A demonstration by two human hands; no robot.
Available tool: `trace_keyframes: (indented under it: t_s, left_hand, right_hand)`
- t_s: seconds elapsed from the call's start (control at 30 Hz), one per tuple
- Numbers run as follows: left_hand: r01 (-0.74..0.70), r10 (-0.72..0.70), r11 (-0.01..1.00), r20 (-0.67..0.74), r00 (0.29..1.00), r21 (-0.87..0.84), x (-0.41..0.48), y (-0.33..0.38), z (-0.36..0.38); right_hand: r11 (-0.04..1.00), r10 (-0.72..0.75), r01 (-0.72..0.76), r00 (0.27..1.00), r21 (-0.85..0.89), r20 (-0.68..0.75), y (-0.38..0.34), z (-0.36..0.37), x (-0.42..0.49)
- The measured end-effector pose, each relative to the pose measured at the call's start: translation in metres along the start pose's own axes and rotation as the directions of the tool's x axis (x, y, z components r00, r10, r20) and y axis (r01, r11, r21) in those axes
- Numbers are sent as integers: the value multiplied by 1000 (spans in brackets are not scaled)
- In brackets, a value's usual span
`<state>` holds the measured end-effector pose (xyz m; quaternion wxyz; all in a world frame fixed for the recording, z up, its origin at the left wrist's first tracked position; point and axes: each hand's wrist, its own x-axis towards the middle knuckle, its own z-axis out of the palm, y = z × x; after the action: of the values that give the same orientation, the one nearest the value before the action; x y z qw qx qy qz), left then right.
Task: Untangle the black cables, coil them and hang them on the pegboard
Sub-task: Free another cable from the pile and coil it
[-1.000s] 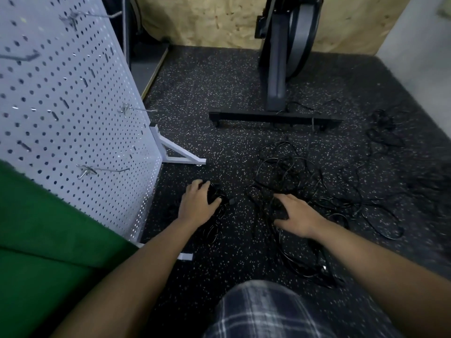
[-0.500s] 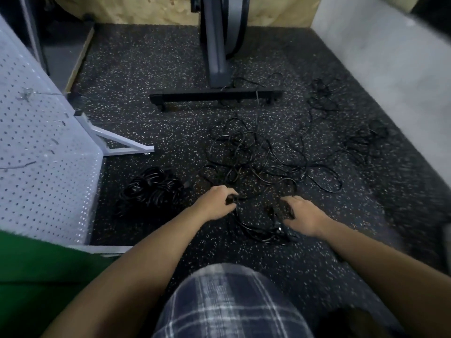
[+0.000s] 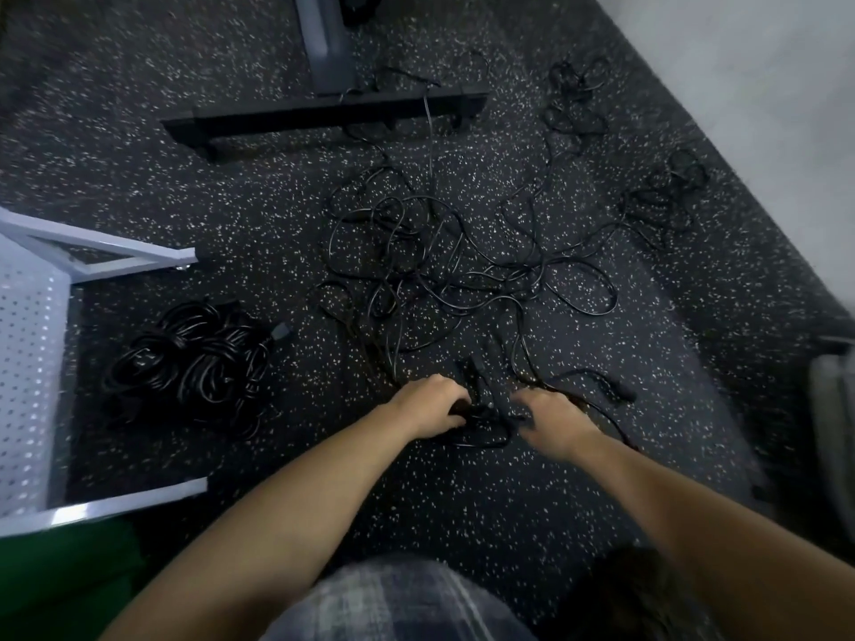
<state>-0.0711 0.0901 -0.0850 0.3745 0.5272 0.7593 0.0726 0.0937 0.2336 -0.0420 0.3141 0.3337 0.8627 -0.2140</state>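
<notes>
A loose tangle of black cables sprawls over the speckled floor ahead of me. A bundle of coiled black cables lies to the left, beside the white pegboard. My left hand curls around cable strands at the near edge of the tangle. My right hand reaches into the same strands close by, fingers bent down among them; blur hides whether it grips one. Two smaller cable clumps lie farther off at the right.
The pegboard's white foot bars stick out on the floor at left. A dark machine base with a grey post crosses the floor beyond the tangle. A pale wall bounds the right side. My plaid-clad knee is at bottom.
My left hand let go of the coiled bundle and moved right to the tangle. Both hands now work close together at its near edge. The view has swung right and down.
</notes>
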Motion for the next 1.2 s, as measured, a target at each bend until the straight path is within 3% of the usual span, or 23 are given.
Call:
trace_keyframes:
  t_s: [0.23,0.53,0.67,0.97,1.1,1.2]
  left_hand:
    - [-30,36,998,-110,993,53,15,7,19]
    - [-80,20,966,-239,971,-244,15,6,3]
    - [-74,-17,943,-270,963,-325,11,15,-40]
    - [-207,86,949,-433,897,-240,-45,71,-168]
    - [-246,96,925,-449,888,-290,-84,110,-218]
    - [-225,-3,878,-474,881,-423,-114,142,-247]
  right_hand:
    - [994,38,-34,998,105,-40,15,31,9]
    - [954,-61,139,957,264,-284,19,8,-1]
    - [942,-157,263,894,206,-420,14,-43,-18]
    - [900,-303,427,757,88,-580,-13,-167,-89]
    - [872,-316,486,646,55,-695,-26,-217,-143]
    - [836,-315,547,545,45,-777,-32,-249,-185]
